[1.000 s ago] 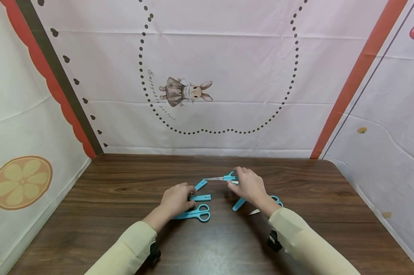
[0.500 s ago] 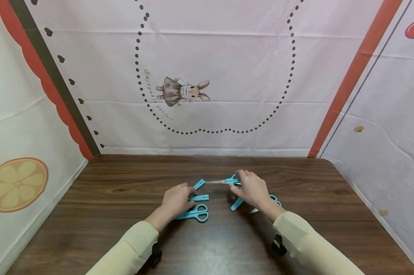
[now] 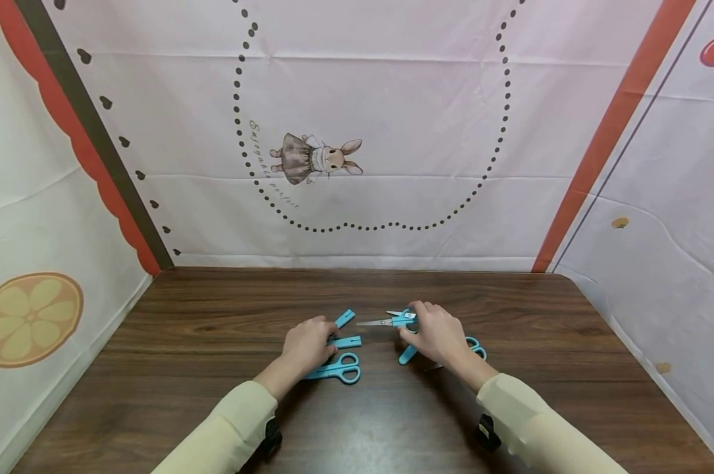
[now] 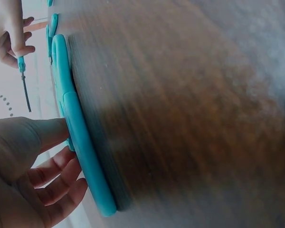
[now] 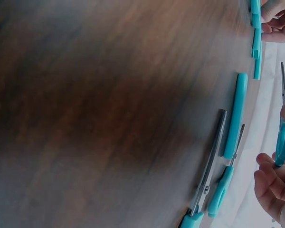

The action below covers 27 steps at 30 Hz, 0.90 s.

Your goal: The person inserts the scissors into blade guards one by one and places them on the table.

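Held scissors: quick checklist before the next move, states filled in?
1. Held scissors in the right hand's grip: ok.
2. Their blades covered: not ok, bare.
3. Middle sheath pointing its slotted end to the right hand's side: ok.
4. Left hand gripping that sheath firmly: cannot tell.
5. Nearest table scissors in right-wrist view sheathed: not ok, bare.

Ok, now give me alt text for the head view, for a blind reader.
A person's right grip holds blue-handled scissors over a wooden table, while the left grip partly hides two blue covers. More blue scissors lie nearby.
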Motion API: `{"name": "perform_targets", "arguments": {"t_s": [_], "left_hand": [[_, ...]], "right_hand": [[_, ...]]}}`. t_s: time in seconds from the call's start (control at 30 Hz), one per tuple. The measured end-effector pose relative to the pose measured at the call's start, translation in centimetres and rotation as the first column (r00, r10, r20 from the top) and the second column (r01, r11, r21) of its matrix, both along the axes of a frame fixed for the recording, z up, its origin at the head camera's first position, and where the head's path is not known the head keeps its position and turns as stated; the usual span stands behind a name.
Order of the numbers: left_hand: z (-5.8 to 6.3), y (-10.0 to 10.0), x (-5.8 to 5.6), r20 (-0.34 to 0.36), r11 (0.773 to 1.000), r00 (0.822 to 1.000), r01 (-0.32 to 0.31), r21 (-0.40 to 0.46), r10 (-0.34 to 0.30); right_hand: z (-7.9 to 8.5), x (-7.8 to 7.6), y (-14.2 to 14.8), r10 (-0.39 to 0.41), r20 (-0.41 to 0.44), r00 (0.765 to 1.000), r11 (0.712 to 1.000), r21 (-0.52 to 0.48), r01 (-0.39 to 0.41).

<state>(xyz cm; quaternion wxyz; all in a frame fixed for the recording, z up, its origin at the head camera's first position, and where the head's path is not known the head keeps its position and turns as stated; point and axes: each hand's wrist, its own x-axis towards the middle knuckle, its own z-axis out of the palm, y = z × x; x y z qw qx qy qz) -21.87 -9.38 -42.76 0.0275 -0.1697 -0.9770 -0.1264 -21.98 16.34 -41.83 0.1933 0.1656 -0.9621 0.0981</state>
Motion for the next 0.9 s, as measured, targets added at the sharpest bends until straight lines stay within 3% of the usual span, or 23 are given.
{"name": "perform_targets", "arguments": {"t_s": [0.6,0.9], "left_hand": [[0.13,-0.19,0.29,-0.013,0.999,1.0,0.026,-0.025,-0.026],[0.33,-0.48,0.44,-0.039,0.997,0.997,0.069,-0.017,-0.07]], "right_hand": [[-0.17,0.78,0.48,-0.003,-0.004,1.0,1.0,-0.012,0.003],[-0.15,1.01,0.69,-0.011,0.016,1.0,0.999,-0.035,0.011]]}}
